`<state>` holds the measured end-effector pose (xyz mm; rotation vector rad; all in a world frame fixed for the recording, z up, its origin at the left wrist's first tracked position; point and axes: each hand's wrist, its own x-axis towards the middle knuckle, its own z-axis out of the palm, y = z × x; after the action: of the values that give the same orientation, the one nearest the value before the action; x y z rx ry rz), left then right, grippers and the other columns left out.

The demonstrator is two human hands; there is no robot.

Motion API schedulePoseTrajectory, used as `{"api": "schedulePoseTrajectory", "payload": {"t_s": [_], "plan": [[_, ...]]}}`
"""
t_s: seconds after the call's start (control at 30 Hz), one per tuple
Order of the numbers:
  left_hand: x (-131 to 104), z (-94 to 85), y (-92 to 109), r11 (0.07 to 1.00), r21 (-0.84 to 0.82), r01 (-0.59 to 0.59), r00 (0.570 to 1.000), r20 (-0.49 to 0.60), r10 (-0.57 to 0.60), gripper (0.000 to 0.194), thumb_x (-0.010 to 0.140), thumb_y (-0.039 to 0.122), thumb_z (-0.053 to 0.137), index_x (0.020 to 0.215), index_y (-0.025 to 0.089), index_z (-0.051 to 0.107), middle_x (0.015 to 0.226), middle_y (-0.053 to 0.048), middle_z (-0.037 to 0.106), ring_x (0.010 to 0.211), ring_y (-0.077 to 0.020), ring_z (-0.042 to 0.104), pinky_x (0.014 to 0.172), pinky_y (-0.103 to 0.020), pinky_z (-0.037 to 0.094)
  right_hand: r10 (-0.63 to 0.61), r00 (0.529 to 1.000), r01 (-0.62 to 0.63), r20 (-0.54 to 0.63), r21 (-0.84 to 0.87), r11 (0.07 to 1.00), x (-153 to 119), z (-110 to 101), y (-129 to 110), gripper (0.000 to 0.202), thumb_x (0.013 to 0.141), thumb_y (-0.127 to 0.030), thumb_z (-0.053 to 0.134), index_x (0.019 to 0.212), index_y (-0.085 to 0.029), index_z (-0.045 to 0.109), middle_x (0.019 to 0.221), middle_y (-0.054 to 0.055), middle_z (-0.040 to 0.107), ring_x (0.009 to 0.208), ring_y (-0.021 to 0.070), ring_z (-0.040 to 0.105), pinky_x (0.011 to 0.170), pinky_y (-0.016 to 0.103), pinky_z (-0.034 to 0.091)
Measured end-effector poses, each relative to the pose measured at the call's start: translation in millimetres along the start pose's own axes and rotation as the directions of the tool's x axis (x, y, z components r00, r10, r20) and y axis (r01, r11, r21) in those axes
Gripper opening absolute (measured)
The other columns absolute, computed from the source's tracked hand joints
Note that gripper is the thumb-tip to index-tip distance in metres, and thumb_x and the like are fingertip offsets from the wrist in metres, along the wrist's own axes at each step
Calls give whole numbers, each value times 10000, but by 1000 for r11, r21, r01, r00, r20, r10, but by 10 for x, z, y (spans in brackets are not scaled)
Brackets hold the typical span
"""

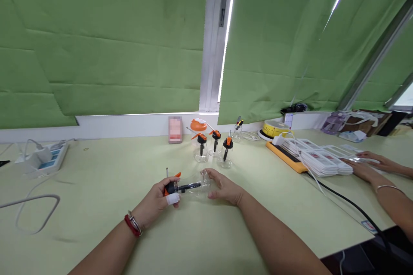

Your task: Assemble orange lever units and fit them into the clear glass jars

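Over the table, a clear glass bottle lies on its side between my hands. My left hand grips its black and orange spouted top, and a white wrap covers one finger of that hand. The bottle's wide base is held by my right hand, thumb and fingers curved around it. Inside the glass runs a dark tube. Beyond my hands stand three similar glass bottles upright, each with a black and orange top.
Behind the bottles are an orange-lidded container and a phone-like object. A power strip lies left. On the right are an orange-edged black power strip, stacked white cards, a yellow tape roll and another person's hands.
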<state>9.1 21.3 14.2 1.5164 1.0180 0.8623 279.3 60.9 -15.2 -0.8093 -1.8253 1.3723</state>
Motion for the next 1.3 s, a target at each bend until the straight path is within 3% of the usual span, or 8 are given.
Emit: {"api": "schedulePoseTrajectory", "payload": {"t_s": [0.17,0.37,0.5,0.7,0.83,1.0,1.1,1.3], "plan": [[1,-17,-5,1000,24,17,1000,12,-17,506,747,328,630,1206,168,489,640,35,614,703,-156,562,781,-302,412,1,1000,-1,-3,4,1000,14,-2,0,721,610,-441,787,1237,-225,505,1248,78,499,1221,265,405,1072,432,231],[2,-23,-22,1000,2,15,999,40,-15,520,753,330,634,1220,170,470,662,35,612,674,-150,564,763,-297,412,15,1000,-15,18,13,1000,19,5,-58,547,657,-500,734,1102,-200,629,1359,84,426,1285,278,350,1092,421,193],[-2,-22,-26,1000,-6,23,998,50,-23,539,754,325,638,1236,167,457,660,32,607,678,-157,574,760,-302,421,6,999,-8,38,60,998,27,39,-109,446,723,-526,666,1004,-180,685,1334,88,451,1226,272,423,1059,403,261],[-2,-11,-10,998,-44,36,997,64,-33,528,735,327,652,1211,178,478,685,30,605,663,-160,579,740,-309,444,64,998,-64,3,88,994,31,89,-134,546,771,-564,593,1174,-195,603,1130,84,611,1095,255,529,1000,427,340],[3,-6,13,999,1,41,999,36,-41,521,735,314,650,1203,164,478,644,29,615,672,-162,571,750,-302,425,22,999,-23,30,45,999,24,51,-76,552,809,-574,539,1212,-200,581,1241,95,551,1147,247,502,1038,419,297],[3,-17,-4,1000,-1,30,999,33,-30,504,749,316,641,1199,172,468,662,30,618,681,-154,562,764,-294,407,-13,998,15,59,-47,999,4,-39,21,956,611,-487,778,1410,-280,294,1432,94,350,1325,249,297,1096,424,184],[-10,-19,-9,999,8,34,999,30,-34,502,751,313,641,1199,173,463,646,34,610,682,-153,559,762,-295,406,-28,999,32,42,-87,996,7,-45,43,916,552,-401,833,1342,-274,387,1397,89,387,1309,245,321,1097,416,196],[-12,6,20,998,-46,53,997,50,-50,519,709,324,672,1169,171,487,704,24,590,642,-154,568,717,-309,437,0,1000,1,10,-103,995,23,-37,7,778,538,-390,837,1235,-245,522,1432,93,358,1335,271,296,1114,429,161]]}}
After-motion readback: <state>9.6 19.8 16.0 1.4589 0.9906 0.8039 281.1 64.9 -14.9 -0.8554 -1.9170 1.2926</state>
